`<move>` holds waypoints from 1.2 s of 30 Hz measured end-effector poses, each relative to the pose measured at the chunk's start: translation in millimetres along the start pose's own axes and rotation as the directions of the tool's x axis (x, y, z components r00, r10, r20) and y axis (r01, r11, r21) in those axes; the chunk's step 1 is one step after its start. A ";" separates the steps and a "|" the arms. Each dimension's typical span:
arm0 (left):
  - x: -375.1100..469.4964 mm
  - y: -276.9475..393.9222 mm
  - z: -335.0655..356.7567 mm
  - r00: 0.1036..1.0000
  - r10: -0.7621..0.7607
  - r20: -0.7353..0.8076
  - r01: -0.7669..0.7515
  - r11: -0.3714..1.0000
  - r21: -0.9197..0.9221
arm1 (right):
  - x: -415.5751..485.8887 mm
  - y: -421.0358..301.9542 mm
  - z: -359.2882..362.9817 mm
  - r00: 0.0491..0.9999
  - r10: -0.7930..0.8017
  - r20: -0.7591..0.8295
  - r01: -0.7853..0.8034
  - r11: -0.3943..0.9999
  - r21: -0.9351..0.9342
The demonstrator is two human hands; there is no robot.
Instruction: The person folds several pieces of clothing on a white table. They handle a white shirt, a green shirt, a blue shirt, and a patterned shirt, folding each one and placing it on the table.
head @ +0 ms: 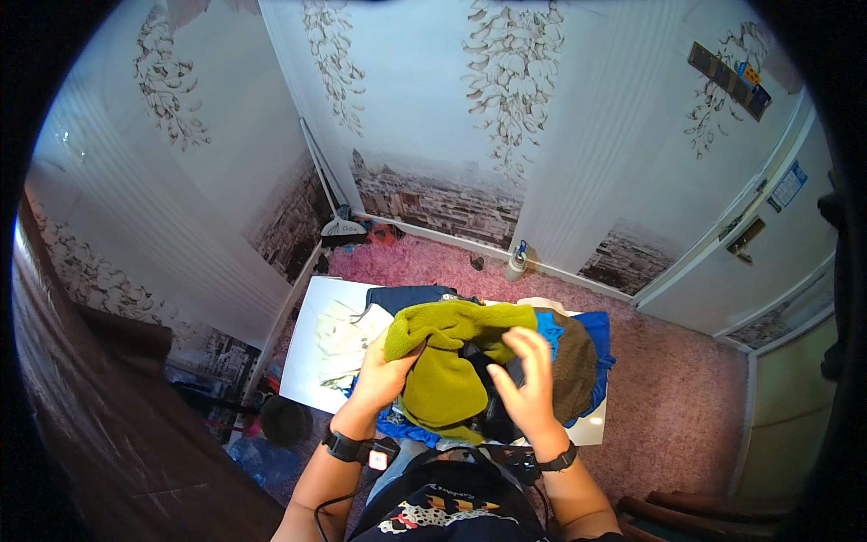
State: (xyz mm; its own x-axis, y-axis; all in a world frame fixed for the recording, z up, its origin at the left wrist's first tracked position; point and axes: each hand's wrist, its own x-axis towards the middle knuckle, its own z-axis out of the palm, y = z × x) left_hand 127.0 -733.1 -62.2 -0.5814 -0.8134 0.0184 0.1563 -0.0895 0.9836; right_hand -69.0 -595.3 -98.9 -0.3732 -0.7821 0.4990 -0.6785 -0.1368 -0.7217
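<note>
My left hand (383,376) grips a green fleece garment (447,386) at its left side, above a white table (305,345). Close to the garment's right edge, my right hand (528,379) has its fingers spread and curved, with nothing seen in it. A brown garment (572,366) and a blue one (599,352) lie on the right of the table. A cream patterned cloth (345,339) lies at the left, and folded dark blue fabric (406,296) at the back. Black fabric shows beneath my right hand.
A dustpan (344,227) with a long handle leans in the corner. A bottle (516,263) stands on the pink carpet (433,261) by the wall. Left of the table is a dark bucket (284,420). A door (765,223) is at the right, and curved wooden pieces (704,511) show at lower right.
</note>
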 end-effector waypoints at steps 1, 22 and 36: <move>-0.9 9.3 -0.9 0.999 0.013 0.047 -0.013 1.000 0.010 | 0.2 5.8 1.0 0.988 0.061 -0.140 -0.068 0.997 -0.046; 5.3 27.7 -4.5 0.979 -0.023 0.205 -0.065 0.908 0.414 | 89.9 -51.0 -18.5 0.975 -0.042 0.220 0.010 0.990 0.142; 13.9 51.9 -6.9 0.952 0.021 0.304 -0.114 0.950 0.292 | 54.5 20.1 -8.4 0.966 0.252 0.062 -0.254 0.876 0.409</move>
State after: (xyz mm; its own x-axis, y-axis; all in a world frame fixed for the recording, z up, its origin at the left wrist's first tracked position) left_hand 132.6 -753.0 -12.1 -0.7935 -0.6015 0.0929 -0.0179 0.1756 0.9843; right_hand -108.3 -635.5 -82.1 -0.4923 -0.8273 0.2708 -0.2406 -0.1697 -0.9557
